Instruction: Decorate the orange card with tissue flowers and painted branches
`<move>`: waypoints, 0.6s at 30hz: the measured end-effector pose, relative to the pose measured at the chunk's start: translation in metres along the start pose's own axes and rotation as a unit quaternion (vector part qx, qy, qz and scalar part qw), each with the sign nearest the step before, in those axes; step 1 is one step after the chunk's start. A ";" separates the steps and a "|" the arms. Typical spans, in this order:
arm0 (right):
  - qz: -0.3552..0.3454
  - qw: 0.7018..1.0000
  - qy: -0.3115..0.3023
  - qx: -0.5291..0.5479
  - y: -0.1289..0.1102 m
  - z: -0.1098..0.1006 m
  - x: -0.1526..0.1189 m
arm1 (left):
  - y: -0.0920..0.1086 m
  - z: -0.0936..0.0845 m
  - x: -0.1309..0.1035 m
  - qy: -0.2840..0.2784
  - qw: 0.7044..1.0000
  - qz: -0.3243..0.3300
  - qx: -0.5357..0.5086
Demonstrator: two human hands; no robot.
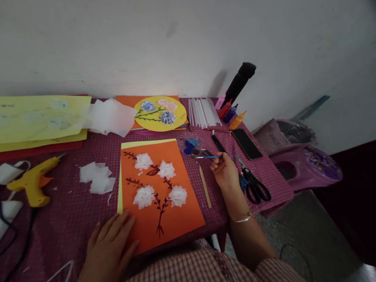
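My right hand (225, 169) pinches a thin blue paintbrush (207, 157), its bristle end pointing left at the paint palette (191, 145) with blue paint. Flat on the lower left edge of an orange sheet (187, 215) rests my left hand (112, 238), fingers spread. White tissue-paper flowers (144, 196) and dark painted stems with leaves (162, 207) decorate that sheet. A yellow sheet (121, 191) shows beneath it. Between the orange sheet and my right hand lies a flat wooden stick (204, 187).
Black scissors (257, 189), a phone (246, 143) and paint bottles (230, 113) are on the right. Glue sticks (203, 112) and a yellow flower card (160, 113) lie at the back. Left are tissue pieces (97, 177) and a yellow glue gun (37, 179) with cables.
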State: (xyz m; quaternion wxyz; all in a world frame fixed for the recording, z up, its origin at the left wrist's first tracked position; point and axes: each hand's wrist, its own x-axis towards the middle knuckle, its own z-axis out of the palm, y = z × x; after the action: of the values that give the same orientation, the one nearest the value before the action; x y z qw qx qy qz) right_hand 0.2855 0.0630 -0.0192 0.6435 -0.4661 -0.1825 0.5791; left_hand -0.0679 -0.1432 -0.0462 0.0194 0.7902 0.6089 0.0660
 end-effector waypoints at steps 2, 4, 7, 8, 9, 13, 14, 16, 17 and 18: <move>0.003 1.000 0.003 0.003 0.000 0.001 0.000 | 0.000 0.000 -0.001 0.001 1.000 -0.004 0.001; 0.002 1.000 0.001 0.008 0.000 0.000 0.000 | 0.000 0.001 -0.001 0.003 1.000 -0.003 0.002; -0.001 1.000 -0.006 0.013 0.000 -0.002 -0.001 | 0.000 0.001 -0.001 0.007 1.000 0.003 0.006; -0.002 1.000 -0.008 0.013 0.001 -0.003 -0.001 | 0.000 0.001 -0.001 0.010 1.000 0.006 0.008; -0.005 1.000 -0.008 0.011 0.001 -0.003 -0.001 | 0.000 0.001 -0.001 0.013 1.000 0.007 0.010; -0.012 1.000 -0.008 0.000 0.001 -0.004 -0.002 | 0.001 0.000 -0.002 0.015 1.000 0.005 0.005; -0.013 1.000 -0.008 -0.002 0.001 -0.003 -0.002 | 0.001 0.000 -0.002 0.013 1.000 0.002 0.001; -0.015 1.000 -0.010 -0.004 0.001 -0.002 -0.002 | 0.001 0.000 -0.002 0.013 1.000 -0.003 -0.007; -0.016 1.000 -0.010 -0.005 0.001 -0.002 -0.003 | 0.002 0.000 -0.002 0.012 1.000 -0.005 -0.010; -0.016 1.000 -0.009 -0.005 0.000 -0.001 -0.003 | 0.002 0.000 -0.002 0.011 1.000 -0.008 -0.013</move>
State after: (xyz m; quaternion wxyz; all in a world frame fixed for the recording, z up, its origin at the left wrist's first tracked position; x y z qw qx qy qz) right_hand 0.2857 0.0600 -0.0194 0.6490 -0.4612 -0.1986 0.5716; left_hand -0.0665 -0.1452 -0.0459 0.0235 0.7843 0.6144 0.0827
